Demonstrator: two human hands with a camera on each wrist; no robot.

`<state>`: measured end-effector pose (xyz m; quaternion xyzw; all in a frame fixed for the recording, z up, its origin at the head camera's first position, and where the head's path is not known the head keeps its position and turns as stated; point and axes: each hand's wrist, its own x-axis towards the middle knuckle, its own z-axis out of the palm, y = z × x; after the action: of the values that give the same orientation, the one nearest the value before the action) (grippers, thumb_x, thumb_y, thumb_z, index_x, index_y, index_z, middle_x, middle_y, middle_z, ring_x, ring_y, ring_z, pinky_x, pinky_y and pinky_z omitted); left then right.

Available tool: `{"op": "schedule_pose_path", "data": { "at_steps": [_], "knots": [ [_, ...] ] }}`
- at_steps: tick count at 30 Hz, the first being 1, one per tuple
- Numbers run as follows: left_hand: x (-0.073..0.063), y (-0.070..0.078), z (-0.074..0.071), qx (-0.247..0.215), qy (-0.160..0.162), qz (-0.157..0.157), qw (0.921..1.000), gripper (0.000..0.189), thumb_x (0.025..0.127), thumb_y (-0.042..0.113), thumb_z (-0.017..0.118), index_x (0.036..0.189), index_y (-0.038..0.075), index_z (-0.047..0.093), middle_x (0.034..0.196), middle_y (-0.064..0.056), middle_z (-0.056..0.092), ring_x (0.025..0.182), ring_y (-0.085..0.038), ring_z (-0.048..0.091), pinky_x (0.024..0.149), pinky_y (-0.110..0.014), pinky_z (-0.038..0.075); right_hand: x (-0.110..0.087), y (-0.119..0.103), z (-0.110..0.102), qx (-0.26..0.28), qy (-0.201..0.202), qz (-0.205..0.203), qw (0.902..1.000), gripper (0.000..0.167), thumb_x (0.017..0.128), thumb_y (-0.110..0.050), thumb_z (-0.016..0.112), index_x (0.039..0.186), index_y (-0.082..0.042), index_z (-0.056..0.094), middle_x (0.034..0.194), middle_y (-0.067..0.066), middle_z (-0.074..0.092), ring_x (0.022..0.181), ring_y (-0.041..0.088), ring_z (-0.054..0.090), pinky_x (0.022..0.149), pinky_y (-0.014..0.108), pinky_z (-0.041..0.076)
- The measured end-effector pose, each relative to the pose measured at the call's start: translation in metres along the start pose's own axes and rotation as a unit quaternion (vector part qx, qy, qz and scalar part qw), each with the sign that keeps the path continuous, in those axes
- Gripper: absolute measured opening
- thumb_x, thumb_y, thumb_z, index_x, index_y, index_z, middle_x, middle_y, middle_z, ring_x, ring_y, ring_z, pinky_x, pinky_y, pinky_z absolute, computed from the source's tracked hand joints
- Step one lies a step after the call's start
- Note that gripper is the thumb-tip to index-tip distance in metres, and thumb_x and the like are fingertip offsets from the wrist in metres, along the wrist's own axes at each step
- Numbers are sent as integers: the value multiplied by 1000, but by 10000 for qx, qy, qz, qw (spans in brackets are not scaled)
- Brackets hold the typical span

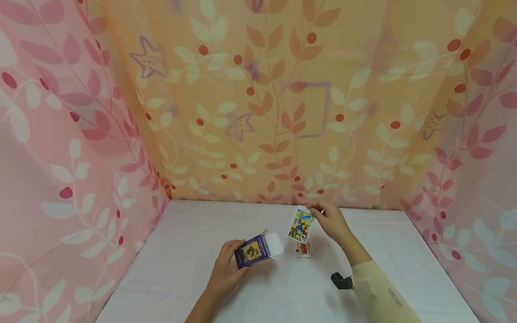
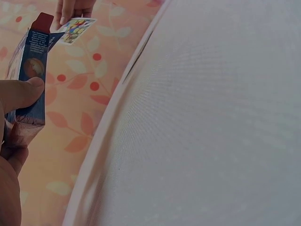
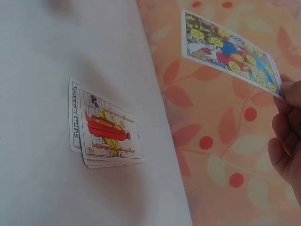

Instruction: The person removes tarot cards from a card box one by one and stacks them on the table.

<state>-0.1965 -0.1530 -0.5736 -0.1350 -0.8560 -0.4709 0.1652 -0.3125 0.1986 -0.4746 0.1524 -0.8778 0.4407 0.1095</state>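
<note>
A small purple card box [image 1: 251, 252] with its white end flap [image 1: 275, 243] folded out is gripped by my left hand [image 1: 229, 269]. The left wrist view shows the thumb across the side of the box [image 2: 35, 66]. My right hand [image 1: 330, 220] pinches a tarot card [image 1: 301, 223] by its upper right corner, face showing, with yellow discs on it. Below that card a loose stack of tarot cards [image 1: 304, 249] lies on the table. In the right wrist view the top card of the stack [image 3: 113, 127] shows a red-robed figure; "Queen of Cups" sticks out beneath it.
The white-covered table [image 1: 161, 278] reaches back to an orange leaf-patterned curtain [image 1: 226, 157]. Pink curtains [image 1: 81, 215] stand along both sides. A black angular object [image 1: 341, 281] shows beside the right sleeve [image 1: 381, 291].
</note>
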Motion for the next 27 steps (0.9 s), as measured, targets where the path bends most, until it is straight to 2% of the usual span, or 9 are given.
{"op": "schedule_pose_path", "data": {
  "at_steps": [8,15,22,27],
  "knots": [
    [1,0,0,75,9,177,9998,89,71,9,94,143,36,51,139,12,50,133,-14,52,117,-45,43,9,15,9,106,-102,120,9998,14,102,-12,63,111,-13,74,116,8,72,104,27,62,88,42,55],
    [-1,-2,0,102,-12,217,9997,89,70,9,94,144,36,51,139,12,51,133,-15,53,116,-47,44,12,32,18,95,-319,473,9983,14,103,-16,62,110,-13,74,119,7,71,108,27,61,96,49,56],
    [0,-3,1,140,27,339,9993,90,70,9,94,145,33,51,140,9,51,132,-17,53,115,-47,45,15,54,25,-319,-420,412,9978,13,103,-14,61,107,-11,73,102,5,72,91,22,57,83,37,49],
    [0,-4,1,277,30,528,9982,90,70,10,94,146,27,51,140,3,52,131,-22,54,113,-47,47,15,66,32,-170,-628,513,9966,13,103,-13,61,106,-9,73,103,6,72,93,22,57,84,36,49]
  ]
}}
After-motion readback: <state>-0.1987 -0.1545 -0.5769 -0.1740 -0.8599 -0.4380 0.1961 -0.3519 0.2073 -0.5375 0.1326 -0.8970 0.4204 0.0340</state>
